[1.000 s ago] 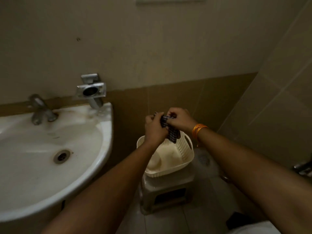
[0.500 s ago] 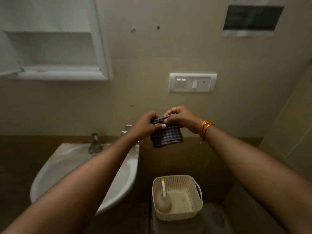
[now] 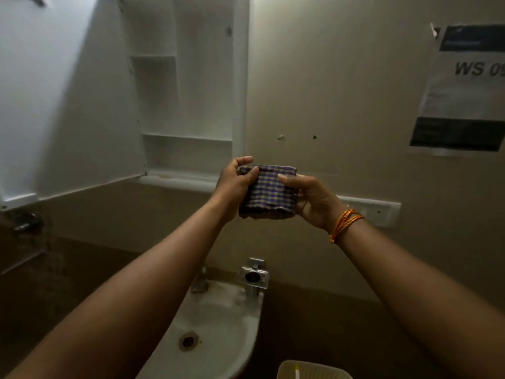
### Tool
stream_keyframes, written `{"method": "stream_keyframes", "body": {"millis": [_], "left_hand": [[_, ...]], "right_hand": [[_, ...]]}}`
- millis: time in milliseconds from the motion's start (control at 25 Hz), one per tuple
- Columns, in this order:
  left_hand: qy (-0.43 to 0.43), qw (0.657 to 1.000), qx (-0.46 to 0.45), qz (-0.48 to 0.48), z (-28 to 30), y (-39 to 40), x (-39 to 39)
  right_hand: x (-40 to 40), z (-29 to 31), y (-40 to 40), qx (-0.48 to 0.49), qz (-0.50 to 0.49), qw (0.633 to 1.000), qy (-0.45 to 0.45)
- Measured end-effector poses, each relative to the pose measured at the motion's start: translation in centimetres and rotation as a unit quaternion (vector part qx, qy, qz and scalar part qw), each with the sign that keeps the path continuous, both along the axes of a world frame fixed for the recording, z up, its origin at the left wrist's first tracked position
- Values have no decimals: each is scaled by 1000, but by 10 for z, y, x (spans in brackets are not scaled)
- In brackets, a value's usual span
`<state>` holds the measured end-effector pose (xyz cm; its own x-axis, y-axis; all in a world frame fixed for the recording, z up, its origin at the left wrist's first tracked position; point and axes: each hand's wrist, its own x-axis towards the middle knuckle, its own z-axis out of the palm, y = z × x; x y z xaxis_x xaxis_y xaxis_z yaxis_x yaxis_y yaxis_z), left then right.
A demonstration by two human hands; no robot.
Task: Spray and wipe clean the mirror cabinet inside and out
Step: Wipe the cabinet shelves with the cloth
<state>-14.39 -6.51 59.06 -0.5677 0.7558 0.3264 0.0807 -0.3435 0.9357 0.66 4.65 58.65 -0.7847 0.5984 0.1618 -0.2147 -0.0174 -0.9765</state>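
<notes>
Obs., sink as reference. Nearest the person, lower right of the wash basin (image 3: 218,324): the rim of a cream slotted basket (image 3: 314,369), only its top edge in frame, a thin white-and-yellow stick upright inside it.

Basin itself white, stained around the drain hole (image 3: 188,341). A metal tap (image 3: 200,280) stood at its back edge; a chrome square fitting with a round opening (image 3: 253,276) sat just right of the tap on the rim.

Above the basin, both forearms were raised. The left hand (image 3: 235,181) gripped the left edge of a folded blue-and-cream checked cloth (image 3: 269,191), thumb curled over the front of the top corner and fingers behind it. The right hand (image 3: 314,199) held the cloth's right edge, thumb laid on the front face, fingers wrapped behind. Cloth was folded into a rough square and held flat, facing the person, clear of every surface. Orange thread bands (image 3: 345,222) circled the right wrist.

Farther, above and left of the basin: the white mirror cabinet (image 3: 191,105), its door (image 3: 68,105) swung open to the left, shelves bare, some brownish marks on the bottom ledge. The cloth was just beside the cabinet's lower right corner, not touching it.

On the wall above-right of the basin: a white switch plate (image 3: 379,210) behind the right hand, two small holes (image 3: 314,137), and a paper notice (image 3: 464,88) reading "WS 09", partly cut off.
</notes>
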Motion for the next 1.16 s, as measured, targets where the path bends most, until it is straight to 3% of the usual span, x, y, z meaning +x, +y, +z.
{"method": "stream_keyframes", "body": {"millis": [280, 480, 680, 880, 1040, 1160], "left_hand": [[121, 991, 2, 61, 62, -23, -80], [289, 932, -40, 214, 103, -37, -156], [302, 894, -49, 327, 154, -59, -240], [337, 885, -63, 315, 189, -67, -297], [363, 892, -78, 259, 204, -59, -322], [473, 835, -93, 266, 208, -53, -326]], "right_hand": [[-86, 58, -40, 24, 90, 995, 33], [-167, 91, -73, -7, 104, 991, 82], [-240, 132, -96, -40, 9, 992, 118], [-295, 192, -117, -28, -22, 978, 207], [-337, 241, -125, 10, -144, 952, 271], [-369, 266, -119, 59, -198, 951, 229]]}}
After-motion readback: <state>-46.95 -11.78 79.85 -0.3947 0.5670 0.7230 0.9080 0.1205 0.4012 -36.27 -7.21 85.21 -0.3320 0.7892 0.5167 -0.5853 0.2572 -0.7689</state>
